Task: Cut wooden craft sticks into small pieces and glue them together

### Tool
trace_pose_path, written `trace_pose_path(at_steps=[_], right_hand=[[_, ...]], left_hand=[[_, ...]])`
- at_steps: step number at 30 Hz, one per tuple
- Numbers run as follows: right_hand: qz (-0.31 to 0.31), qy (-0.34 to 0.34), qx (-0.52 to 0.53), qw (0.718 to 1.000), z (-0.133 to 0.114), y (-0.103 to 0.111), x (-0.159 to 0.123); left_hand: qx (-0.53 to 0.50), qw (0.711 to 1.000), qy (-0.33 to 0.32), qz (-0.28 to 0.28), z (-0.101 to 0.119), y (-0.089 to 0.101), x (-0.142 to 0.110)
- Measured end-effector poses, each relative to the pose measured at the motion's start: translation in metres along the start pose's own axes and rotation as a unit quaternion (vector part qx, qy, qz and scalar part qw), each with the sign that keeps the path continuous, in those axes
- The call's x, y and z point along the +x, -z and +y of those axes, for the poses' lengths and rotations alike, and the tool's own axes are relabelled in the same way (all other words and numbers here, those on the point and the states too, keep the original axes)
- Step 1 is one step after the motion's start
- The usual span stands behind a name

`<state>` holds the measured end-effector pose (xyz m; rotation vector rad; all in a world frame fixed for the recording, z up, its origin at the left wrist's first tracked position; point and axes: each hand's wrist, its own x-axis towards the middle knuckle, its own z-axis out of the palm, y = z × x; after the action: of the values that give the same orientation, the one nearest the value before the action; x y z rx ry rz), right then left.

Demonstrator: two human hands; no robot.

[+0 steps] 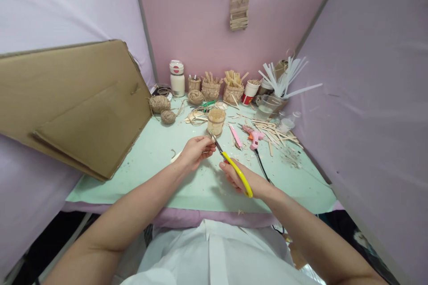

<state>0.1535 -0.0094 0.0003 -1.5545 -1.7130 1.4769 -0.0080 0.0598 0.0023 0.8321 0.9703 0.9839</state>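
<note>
My right hand [236, 176] is wrapped round a pair of scissors with yellow handles [238, 170]. The metal blades point up and left, reaching the fingertips of my left hand [199, 149]. Between those closed fingers is a small pale piece [213, 140], mostly hidden, beside the blade tips. Just beyond my hands stands a small round wooden cup [216, 121], upright on the table. A pink craft knife [236, 137] and a pink glue gun [254, 136] with a black cord lie to the right of the cup.
Twine balls [160, 103], a cream jar [177, 79] and woven baskets of sticks [233, 91] line the back of the green table [150, 167]. Loose wooden strips [276, 132] and a container of white sticks [282, 84] are right. Cardboard [76, 107] leans on the left.
</note>
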Motion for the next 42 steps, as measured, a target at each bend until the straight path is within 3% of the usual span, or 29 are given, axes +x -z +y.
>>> trace_pose_path(at_steps=[17, 42], right_hand=[[-0.049, -0.013, -0.005, 0.999, 0.003, 0.003, 0.001], [-0.086, -0.087, -0.023, 0.992, -0.007, 0.015, 0.009]], left_hand=[[-0.028, 0.999, 0.034, 0.005, -0.009, 0.005, 0.001], [-0.097, 0.982, 0.161, 0.022, -0.013, 0.012, 0.01]])
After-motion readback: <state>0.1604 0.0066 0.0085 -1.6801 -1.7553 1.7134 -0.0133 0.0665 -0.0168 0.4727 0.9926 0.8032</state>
